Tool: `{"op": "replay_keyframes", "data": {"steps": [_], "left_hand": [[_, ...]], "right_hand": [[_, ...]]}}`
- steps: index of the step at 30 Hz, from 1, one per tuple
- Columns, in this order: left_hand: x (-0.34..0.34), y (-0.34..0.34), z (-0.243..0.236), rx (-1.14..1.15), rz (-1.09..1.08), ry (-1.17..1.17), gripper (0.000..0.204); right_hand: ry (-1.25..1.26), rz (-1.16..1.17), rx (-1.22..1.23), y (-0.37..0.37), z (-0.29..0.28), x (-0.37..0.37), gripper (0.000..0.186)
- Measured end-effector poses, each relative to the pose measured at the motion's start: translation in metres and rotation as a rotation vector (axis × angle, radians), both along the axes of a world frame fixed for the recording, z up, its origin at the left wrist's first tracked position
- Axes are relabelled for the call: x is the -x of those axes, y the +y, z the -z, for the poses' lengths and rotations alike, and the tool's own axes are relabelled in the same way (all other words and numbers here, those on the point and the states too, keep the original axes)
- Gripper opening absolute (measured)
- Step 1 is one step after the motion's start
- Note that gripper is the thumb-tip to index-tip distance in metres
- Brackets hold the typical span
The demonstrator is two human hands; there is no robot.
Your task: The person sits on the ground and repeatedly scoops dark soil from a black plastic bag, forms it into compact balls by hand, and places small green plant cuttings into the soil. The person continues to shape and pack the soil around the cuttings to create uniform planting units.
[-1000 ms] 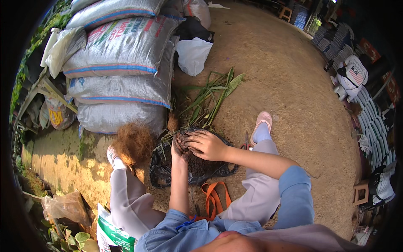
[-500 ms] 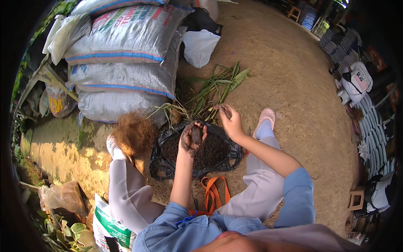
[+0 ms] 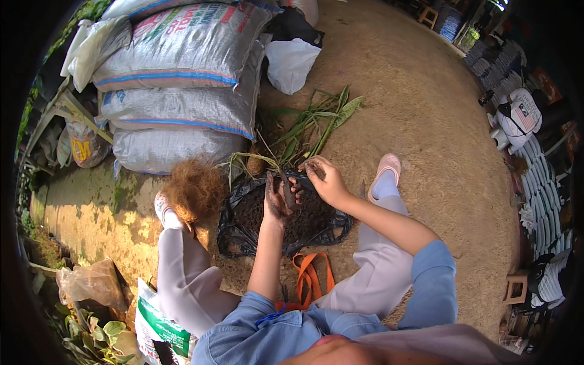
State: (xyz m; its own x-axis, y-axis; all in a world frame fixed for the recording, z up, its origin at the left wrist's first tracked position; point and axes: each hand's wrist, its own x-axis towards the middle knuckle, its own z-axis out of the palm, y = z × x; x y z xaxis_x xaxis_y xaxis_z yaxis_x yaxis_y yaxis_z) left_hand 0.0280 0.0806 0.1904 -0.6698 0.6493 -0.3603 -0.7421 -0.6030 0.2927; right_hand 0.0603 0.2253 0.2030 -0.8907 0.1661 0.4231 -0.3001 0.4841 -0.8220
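Note:
My left hand (image 3: 278,198) is curled round a dark, soil-coated root clump (image 3: 288,188) with thin pale leaves (image 3: 240,159) rising from it. It is smeared with soil and hangs over a black plastic sheet (image 3: 231,234) holding loose dark soil (image 3: 298,224). Up and to the right, my right hand (image 3: 322,179) has its dirty fingertips curled together near the leaves; what they grip is unclear. Behind both lie long green leaves (image 3: 334,115) and a brown, husk-like object (image 3: 255,164). A fluffy heap of brown fibre (image 3: 194,188) sits left of the sheet.
Stacked silver sacks (image 3: 176,109) fill the upper left. An orange strap (image 3: 309,280) lies between my legs. A green-and-white bag (image 3: 161,322) is at lower left. Along the right stand a small stool (image 3: 516,287), piled bundles (image 3: 535,188) and a white bag (image 3: 517,121).
My hands were together over the soil; my right hand has since moved up and right. The clump in my left hand has come into view, its leaves now showing above it.

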Motion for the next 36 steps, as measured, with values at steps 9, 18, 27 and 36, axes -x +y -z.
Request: {"op": "replay_keyframes", "data": {"steps": [9, 18, 27, 36], "left_hand": [[0.008, -0.009, 0.028, -0.030, 0.075, 0.263, 0.035], [0.003, -0.004, 0.015, -0.301, 0.040, 0.128, 0.028], [0.011, -0.005, 0.054, -0.467, 0.149, -0.067, 0.036], [0.006, -0.004, 0.036, -0.277, 0.100, 0.053, 0.028]], "right_hand": [[-0.080, -0.002, 0.085, 0.002, -0.001, 0.001, 0.013], [-0.032, 0.001, 0.086, 0.002, -0.003, 0.001, 0.013], [-0.073, 0.003, 0.045, 0.002, -0.004, -0.001, 0.013], [-0.096, -0.030, 0.129, 0.002, 0.004, 0.000, 0.013]]}}
